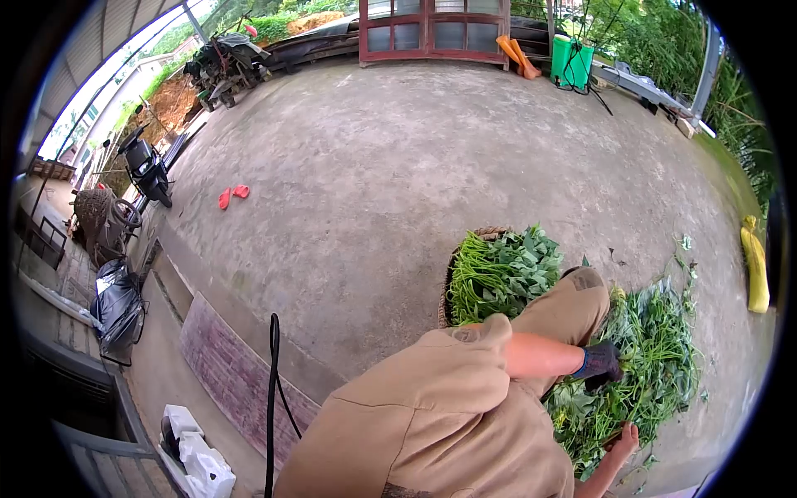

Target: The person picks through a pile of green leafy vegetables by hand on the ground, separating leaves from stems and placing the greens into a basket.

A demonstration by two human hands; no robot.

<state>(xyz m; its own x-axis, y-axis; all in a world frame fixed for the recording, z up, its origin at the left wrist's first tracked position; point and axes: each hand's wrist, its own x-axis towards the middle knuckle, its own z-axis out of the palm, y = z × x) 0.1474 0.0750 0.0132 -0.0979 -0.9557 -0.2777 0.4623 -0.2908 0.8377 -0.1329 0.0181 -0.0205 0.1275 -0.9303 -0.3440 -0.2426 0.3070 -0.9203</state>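
A loose heap of leafy green vines [656, 353] lies on the concrete at my right side. My left hand [604, 365], in a dark knitted glove, reaches down to the heap. Its fingers curl in among the stems, partly hidden by the hand itself. Lower down, my bare right hand [624, 440] is at the near edge of the heap, fingers bent around thin stems. Beside my knee stands a woven basket [444, 299] filled with greens [506, 270], their stems pointing left and their leaves right.
Red slippers [232, 196] lie on the concrete floor [349, 166]. A motor scooter [145, 166] stands at the left. Orange boots [519, 58] and a green tank [573, 62] are at the back. A yellow bag [754, 266] lies far right. Nearby are a board [232, 373] and white foam pieces [199, 456].
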